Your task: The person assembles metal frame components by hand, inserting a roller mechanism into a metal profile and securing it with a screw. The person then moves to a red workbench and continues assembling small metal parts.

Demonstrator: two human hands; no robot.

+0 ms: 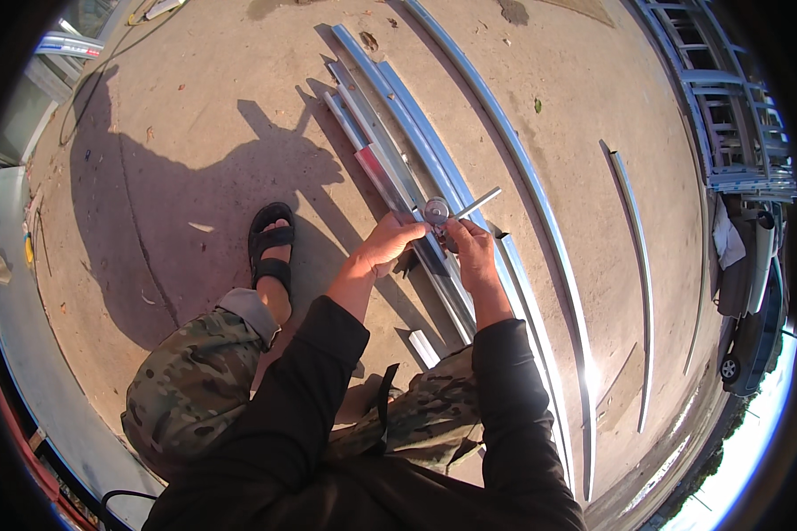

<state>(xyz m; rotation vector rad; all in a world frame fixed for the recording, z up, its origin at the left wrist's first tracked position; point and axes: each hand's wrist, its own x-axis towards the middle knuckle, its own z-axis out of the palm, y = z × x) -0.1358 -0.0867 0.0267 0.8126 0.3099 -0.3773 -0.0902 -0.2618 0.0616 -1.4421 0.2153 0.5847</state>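
Note:
Both my hands meet over a bundle of long metal profiles [416,124] on the ground. Between them is a small round grey disc-shaped piece [437,210], its exact kind unclear. My left hand [390,243] is closed at its left side, thumb pointing toward the disc. My right hand [474,252] pinches from the right, its fingertips at the disc's lower edge. A short, thin metal bar [480,203] sticks out up and right beside the right fingers; whether it joins the disc I cannot tell. A profile with a red stretch [376,172] runs under the left hand.
Single long profiles lie to the right, one long and bright [514,146], one shorter [633,212]. A short white offcut [423,349] lies between my legs. Metal frames [726,88] stand at the far right, a dark vehicle [753,354] below them. My sandalled foot [273,248] is at left.

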